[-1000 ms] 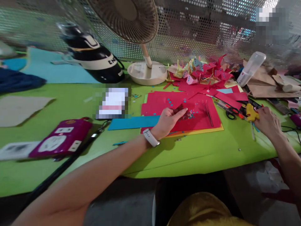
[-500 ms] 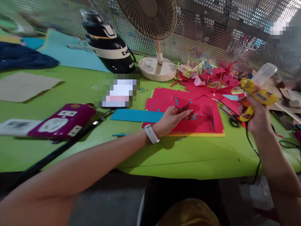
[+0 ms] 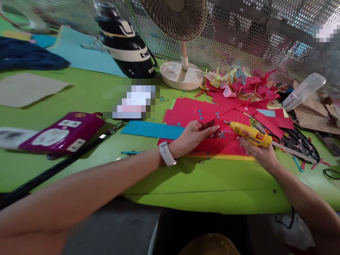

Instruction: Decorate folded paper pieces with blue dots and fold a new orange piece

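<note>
Already, in the head view, folded paper pieces (image 3: 249, 83) lie heaped upper right. Right of centre, over the red sheets (image 3: 186, 109), your left hand (image 3: 191, 138) pinches a small dark piece (image 3: 209, 124); your right hand (image 3: 261, 151) grips the yellow glue gun (image 3: 249, 133), its nozzle near but apart. Gluing seems left; you show no finished join.

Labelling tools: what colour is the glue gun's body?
The glue gun is yellow; head view shows it best.

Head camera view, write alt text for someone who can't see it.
The right hand holds a yellow glue gun, its nozzle pointed toward a small dark piece in the left hand, above red sheets on a green table.
</note>
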A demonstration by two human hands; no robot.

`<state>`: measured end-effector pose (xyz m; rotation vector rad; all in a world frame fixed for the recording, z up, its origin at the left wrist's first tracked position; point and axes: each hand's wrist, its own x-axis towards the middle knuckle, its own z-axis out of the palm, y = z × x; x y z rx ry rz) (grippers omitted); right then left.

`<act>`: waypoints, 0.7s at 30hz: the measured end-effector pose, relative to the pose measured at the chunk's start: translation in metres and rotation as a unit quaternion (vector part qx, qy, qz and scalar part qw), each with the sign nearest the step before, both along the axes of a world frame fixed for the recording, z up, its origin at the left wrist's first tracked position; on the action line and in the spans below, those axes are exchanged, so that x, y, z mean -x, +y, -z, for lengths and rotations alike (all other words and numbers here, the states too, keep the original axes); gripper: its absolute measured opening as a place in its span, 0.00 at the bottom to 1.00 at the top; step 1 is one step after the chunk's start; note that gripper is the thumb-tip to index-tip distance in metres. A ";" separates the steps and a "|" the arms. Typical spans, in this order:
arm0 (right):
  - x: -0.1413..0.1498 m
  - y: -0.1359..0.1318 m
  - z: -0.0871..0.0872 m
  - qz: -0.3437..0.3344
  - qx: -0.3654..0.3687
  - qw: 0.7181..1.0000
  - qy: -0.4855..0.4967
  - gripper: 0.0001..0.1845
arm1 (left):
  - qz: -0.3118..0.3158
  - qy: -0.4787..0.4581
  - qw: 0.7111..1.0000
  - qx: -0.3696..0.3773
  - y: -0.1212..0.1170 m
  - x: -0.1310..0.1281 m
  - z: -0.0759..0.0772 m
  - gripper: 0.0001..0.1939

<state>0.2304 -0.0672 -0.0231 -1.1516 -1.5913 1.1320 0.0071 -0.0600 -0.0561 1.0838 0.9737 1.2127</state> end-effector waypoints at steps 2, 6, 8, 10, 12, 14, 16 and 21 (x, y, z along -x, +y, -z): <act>0.002 0.000 0.000 0.000 0.008 1.000 -0.010 0.12 | 0.002 -0.001 1.000 0.000 -0.001 -0.001 -0.001 0.09; 0.004 -0.003 0.002 -0.013 0.011 1.000 -0.022 0.12 | -0.001 0.027 0.999 -0.018 -0.002 -0.001 0.000 0.09; 0.005 -0.003 0.003 -0.017 0.011 1.000 -0.020 0.12 | -0.001 0.035 0.999 -0.027 -0.002 -0.001 0.000 0.09; 0.005 -0.002 0.003 -0.012 0.012 1.000 -0.016 0.12 | 0.000 0.034 0.999 -0.029 -0.002 -0.001 0.001 0.08; 0.005 -0.001 0.004 -0.010 0.012 1.000 -0.014 0.11 | 0.003 0.027 0.999 -0.026 -0.002 -0.001 0.002 0.07; 0.005 0.000 0.006 -0.017 0.010 1.000 -0.016 0.11 | 0.006 0.024 1.000 -0.020 -0.001 -0.001 0.003 0.07; 0.004 0.000 0.007 -0.026 0.007 1.000 -0.017 0.10 | 0.008 0.022 1.000 -0.016 -0.001 -0.002 0.003 0.06; 0.004 -0.001 0.009 -0.024 -0.003 0.999 -0.022 0.11 | 0.012 0.024 0.999 -0.017 -0.002 -0.001 0.003 0.07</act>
